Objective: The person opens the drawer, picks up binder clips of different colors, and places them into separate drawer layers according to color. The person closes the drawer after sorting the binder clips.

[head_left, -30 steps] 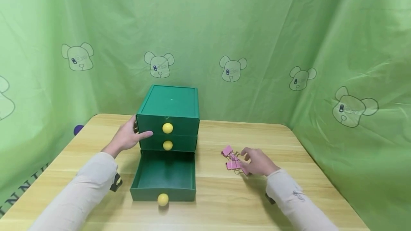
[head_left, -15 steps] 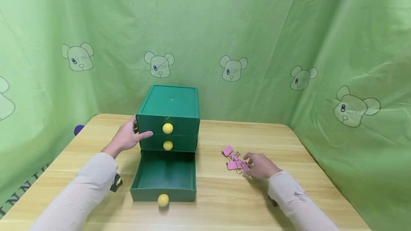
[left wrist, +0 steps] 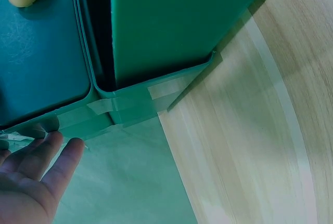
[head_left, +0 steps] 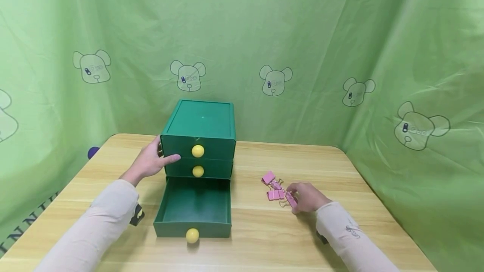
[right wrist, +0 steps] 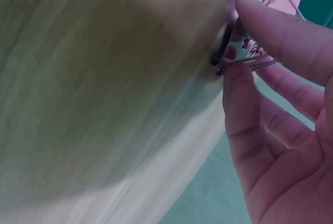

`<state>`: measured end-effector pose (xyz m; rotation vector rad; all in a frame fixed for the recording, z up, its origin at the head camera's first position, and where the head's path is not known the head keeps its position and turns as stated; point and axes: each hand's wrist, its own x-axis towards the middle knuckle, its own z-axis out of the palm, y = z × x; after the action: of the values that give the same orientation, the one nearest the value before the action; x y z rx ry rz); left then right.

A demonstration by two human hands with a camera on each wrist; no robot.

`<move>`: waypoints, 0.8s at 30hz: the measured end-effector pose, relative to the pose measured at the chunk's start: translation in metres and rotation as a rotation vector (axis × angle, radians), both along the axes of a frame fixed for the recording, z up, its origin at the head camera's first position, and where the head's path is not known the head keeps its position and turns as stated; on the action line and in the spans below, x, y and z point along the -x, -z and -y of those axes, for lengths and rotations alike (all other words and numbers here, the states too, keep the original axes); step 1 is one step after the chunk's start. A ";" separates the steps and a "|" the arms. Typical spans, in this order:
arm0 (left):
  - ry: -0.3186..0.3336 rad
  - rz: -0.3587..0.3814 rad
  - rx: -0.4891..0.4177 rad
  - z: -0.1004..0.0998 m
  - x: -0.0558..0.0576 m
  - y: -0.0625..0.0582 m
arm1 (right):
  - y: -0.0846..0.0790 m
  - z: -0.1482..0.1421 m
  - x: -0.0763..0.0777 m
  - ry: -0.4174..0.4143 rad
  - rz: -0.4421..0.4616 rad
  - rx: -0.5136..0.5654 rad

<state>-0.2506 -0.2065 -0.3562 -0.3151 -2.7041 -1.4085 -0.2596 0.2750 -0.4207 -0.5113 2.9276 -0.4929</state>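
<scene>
Binder clips are pink, drawers green, knobs yellow.

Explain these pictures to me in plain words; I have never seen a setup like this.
There is no robot here: a person is working with two bare hands. The wide picture comes from a camera worn on the head, looking forward and down. The two close pictures come from a camera on each wrist, each watching its own hand.

On the wooden table stands a green drawer unit with round yellow knobs; its bottom drawer is pulled out. The left hand rests against the unit, thumb on the front, fingers at the side. The right hand pinches a pink binder clip, with other pink clips lying beside it.
</scene>
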 end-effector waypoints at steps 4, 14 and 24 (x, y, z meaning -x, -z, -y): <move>0.001 0.000 -0.002 0.000 0.000 0.000 | 0.002 -0.002 0.001 0.013 0.005 -0.004; -0.006 0.008 0.003 0.000 0.000 -0.001 | 0.000 -0.001 0.001 0.020 0.022 -0.008; -0.009 0.013 -0.001 0.000 0.000 -0.001 | -0.006 0.002 -0.003 0.021 0.030 0.041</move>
<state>-0.2507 -0.2064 -0.3551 -0.2949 -2.7117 -1.4147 -0.2566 0.2732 -0.4148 -0.4742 2.9025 -0.5593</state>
